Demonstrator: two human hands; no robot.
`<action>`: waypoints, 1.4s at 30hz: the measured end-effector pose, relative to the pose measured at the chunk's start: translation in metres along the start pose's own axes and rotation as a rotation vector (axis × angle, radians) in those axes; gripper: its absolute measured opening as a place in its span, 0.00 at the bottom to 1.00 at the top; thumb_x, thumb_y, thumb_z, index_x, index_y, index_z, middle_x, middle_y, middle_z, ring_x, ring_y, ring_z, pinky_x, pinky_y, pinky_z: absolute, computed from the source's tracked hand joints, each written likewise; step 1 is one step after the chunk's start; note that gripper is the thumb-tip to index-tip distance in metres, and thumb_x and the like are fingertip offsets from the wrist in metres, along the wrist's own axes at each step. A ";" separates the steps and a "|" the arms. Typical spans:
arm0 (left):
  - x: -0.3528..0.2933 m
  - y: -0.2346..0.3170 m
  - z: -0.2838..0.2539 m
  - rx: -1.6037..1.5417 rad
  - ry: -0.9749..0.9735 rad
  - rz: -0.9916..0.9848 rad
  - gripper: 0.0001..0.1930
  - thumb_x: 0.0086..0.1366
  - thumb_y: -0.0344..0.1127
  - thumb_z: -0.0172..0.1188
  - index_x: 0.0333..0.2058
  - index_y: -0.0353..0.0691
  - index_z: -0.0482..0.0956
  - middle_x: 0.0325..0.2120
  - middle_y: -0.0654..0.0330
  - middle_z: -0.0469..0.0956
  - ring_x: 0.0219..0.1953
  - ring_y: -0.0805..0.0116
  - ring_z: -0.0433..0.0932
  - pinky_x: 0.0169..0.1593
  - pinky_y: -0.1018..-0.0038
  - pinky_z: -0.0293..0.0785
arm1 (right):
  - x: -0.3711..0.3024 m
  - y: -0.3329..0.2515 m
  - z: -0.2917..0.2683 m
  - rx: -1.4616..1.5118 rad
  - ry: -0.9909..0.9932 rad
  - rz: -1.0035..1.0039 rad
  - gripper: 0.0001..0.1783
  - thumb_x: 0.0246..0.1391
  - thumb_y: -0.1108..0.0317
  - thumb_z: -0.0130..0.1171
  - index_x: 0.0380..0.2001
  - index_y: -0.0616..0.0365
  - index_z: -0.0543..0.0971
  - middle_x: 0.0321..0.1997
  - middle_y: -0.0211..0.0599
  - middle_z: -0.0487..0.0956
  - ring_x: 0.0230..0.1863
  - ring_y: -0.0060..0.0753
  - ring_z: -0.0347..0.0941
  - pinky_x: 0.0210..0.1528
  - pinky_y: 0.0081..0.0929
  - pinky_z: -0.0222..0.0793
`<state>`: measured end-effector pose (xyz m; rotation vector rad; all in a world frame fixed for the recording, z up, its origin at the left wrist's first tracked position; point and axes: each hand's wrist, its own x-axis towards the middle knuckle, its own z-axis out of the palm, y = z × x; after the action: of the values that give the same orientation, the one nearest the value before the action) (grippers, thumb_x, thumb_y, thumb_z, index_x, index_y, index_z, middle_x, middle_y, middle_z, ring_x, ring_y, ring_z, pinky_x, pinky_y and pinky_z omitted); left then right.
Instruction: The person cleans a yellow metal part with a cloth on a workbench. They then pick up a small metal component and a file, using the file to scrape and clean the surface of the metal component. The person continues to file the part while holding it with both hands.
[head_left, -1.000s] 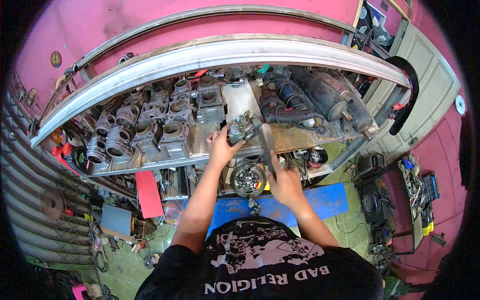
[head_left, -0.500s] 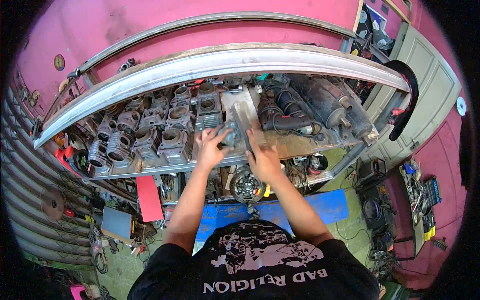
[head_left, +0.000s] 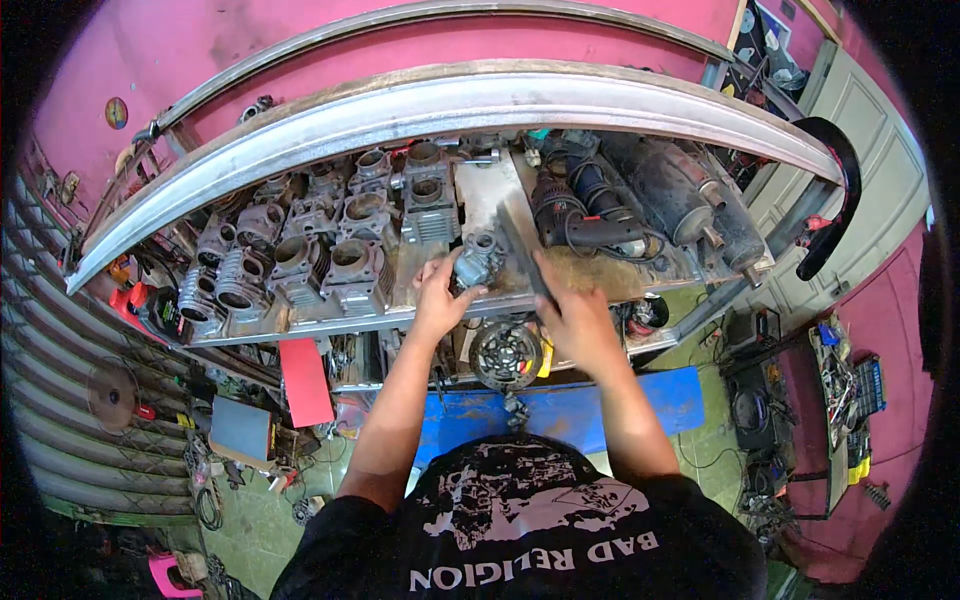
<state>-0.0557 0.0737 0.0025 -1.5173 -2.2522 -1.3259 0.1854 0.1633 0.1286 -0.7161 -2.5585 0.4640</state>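
A small grey metal carburetor rests on the bench, with my left hand closed on its near left side, thumb in front and fingers behind. Just right of it, my right hand grips the near end of a long narrow grey tool, whose kind I cannot make out. The tool slants away from me toward a pale flat sheet lying behind the carburetor. Some fingers of my right hand are blurred.
Several engine cylinders stand in rows at the left of the workbench. A corded drill and dark mufflers lie at the right. A long white rail crosses behind. Beneath the bench's front edge sits a round slotted metal part.
My left hand's fingers, raised and blurred over the carburetor before, now hold its side. My right hand has shifted slightly right with the tool. The whole view has moved a little.
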 end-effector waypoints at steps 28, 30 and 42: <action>0.014 0.005 0.010 0.024 0.000 -0.166 0.39 0.42 0.48 0.73 0.57 0.47 0.77 0.46 0.47 0.79 0.55 0.47 0.73 0.65 0.48 0.55 | 0.051 0.015 -0.067 -0.068 -0.412 -0.004 0.32 0.65 0.52 0.53 0.72 0.37 0.66 0.54 0.60 0.80 0.56 0.61 0.77 0.59 0.47 0.71; 0.015 0.005 0.014 0.000 -0.010 -0.153 0.38 0.43 0.49 0.73 0.57 0.47 0.77 0.46 0.47 0.79 0.54 0.47 0.73 0.65 0.48 0.54 | 0.055 0.005 -0.071 -0.097 -0.438 0.079 0.32 0.65 0.52 0.53 0.72 0.38 0.66 0.54 0.60 0.80 0.56 0.61 0.77 0.59 0.47 0.71; 0.017 0.009 0.007 -0.103 0.047 -0.161 0.41 0.46 0.57 0.77 0.58 0.44 0.78 0.47 0.49 0.80 0.56 0.50 0.74 0.66 0.50 0.54 | 0.054 -0.026 -0.049 -0.197 -0.289 -0.041 0.34 0.60 0.57 0.57 0.70 0.42 0.69 0.46 0.56 0.84 0.47 0.56 0.82 0.53 0.46 0.72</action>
<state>-0.0544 0.0913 0.0123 -1.3431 -2.3533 -1.5254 0.1581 0.1820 0.1984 -0.7057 -2.9157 0.3246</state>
